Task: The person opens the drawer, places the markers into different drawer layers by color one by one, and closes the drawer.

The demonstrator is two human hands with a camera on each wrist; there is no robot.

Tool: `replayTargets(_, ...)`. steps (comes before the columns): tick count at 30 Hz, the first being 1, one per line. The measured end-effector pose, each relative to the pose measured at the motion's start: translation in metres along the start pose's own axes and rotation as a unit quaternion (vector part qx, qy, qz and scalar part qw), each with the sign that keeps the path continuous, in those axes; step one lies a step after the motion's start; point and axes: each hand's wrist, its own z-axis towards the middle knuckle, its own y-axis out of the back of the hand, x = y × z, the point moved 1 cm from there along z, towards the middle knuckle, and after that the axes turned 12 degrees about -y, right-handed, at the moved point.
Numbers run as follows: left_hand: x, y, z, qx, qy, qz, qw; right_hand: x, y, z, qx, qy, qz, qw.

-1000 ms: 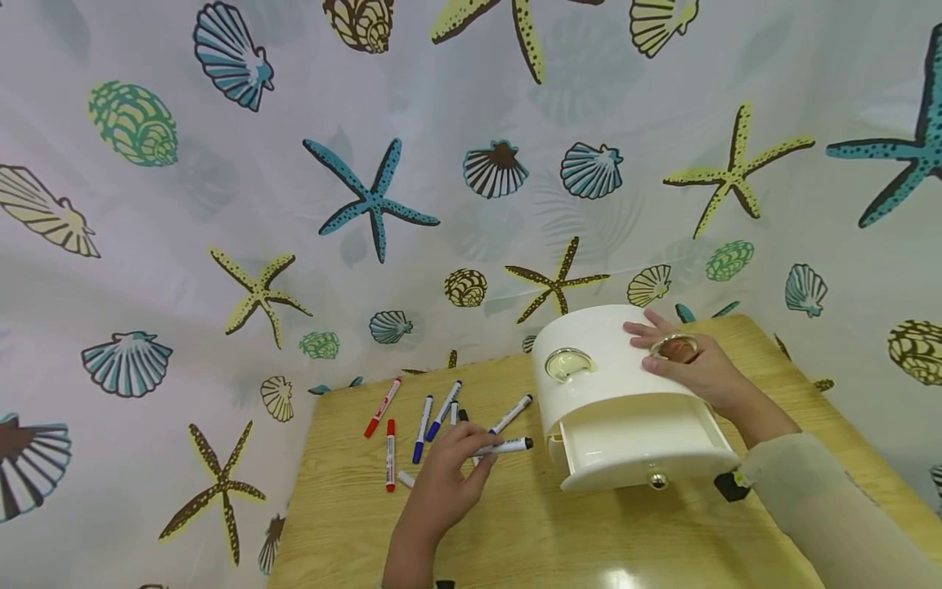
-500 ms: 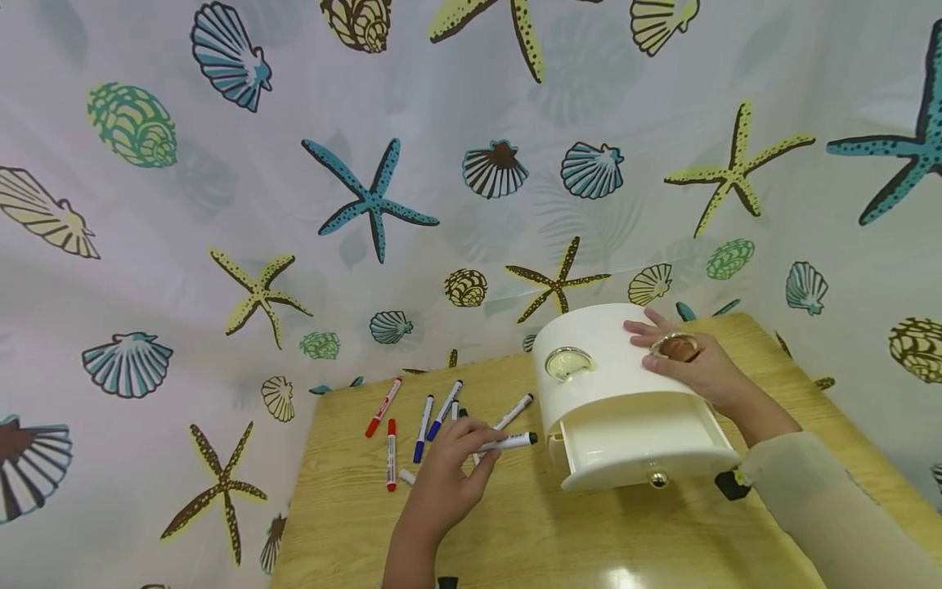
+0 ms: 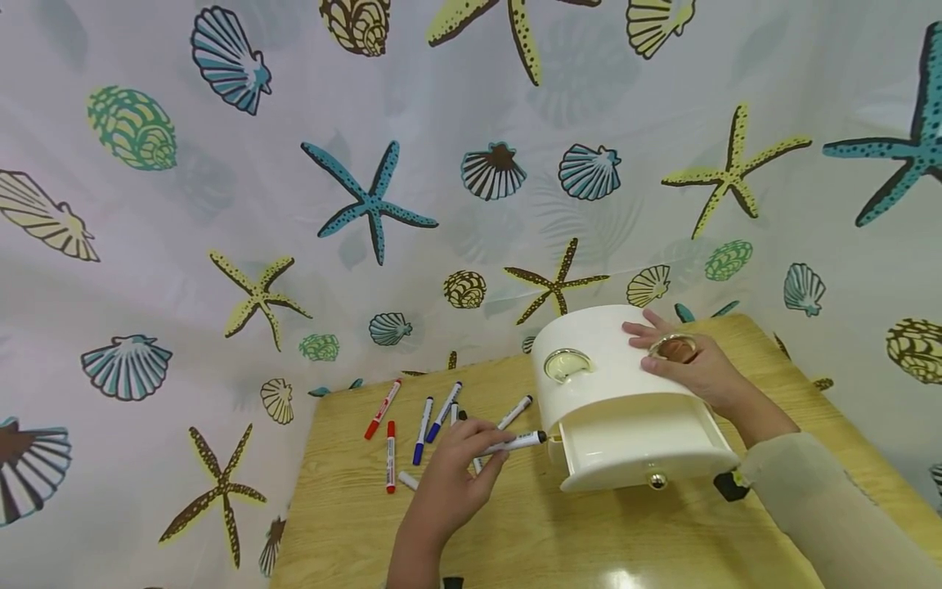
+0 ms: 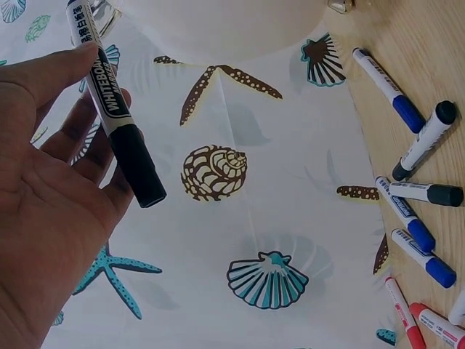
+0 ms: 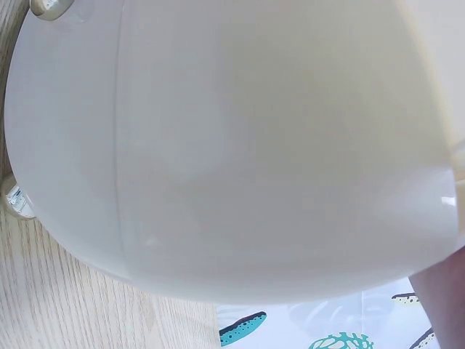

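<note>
One marker [image 3: 522, 441] pinched in left hand [image 3: 458, 468]; white drawer box [image 3: 607, 348] beside marker, beneath right hand [image 3: 704, 372], fingers extended.

A pale sheet [image 3: 441, 74] printed with blue, yellow and brown starfish [image 3: 374, 200] and shells [image 3: 495, 170] stands behind the worktop [image 3: 331, 523] and along its right side. The worktop is light wood-grain, with a bright reflection near its front. Two red pens [image 3: 391, 458] lie toward its left edge. Right of them are three blue pens [image 4: 423, 258] and two black pens [image 4: 425, 142], close together, pointing various ways.
</note>
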Motion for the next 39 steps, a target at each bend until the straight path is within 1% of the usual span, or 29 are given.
replayTargets(3, -0.003, 0.000, 0.001, 0.001, -0.003, 0.000, 1.0000, 0.001, 0.000, -0.001, -0.002, -0.003, -0.004, 1.000)
replayTargets(7, -0.006, -0.002, 0.003, -0.001, -0.014, 0.000, 0.9999, 0.001, 0.000, -0.001, -0.003, -0.003, -0.004, 1.000)
replayTargets(13, -0.013, -0.005, 0.006, -0.001, -0.027, -0.009, 0.9996, 0.001, 0.000, -0.001, -0.001, -0.009, -0.003, 1.000)
replayTargets(19, -0.018, -0.007, 0.011, -0.001, -0.026, -0.006, 0.9996, 0.003, 0.000, -0.002, 0.002, -0.014, 0.007, 1.000)
replayTargets(25, -0.020, -0.012, 0.013, 0.002, -0.025, -0.006, 0.9997, 0.003, 0.000, -0.002, -0.001, -0.014, 0.005, 1.000)
replayTargets(32, -0.022, -0.015, 0.016, -0.006, -0.045, -0.004, 0.9989, 0.002, 0.000, -0.001, -0.002, -0.014, 0.004, 1.000)
replayTargets(39, -0.024, -0.019, 0.023, -0.011, -0.064, -0.013, 0.9978, 0.000, 0.000, -0.001, -0.002, -0.010, 0.007, 1.000)
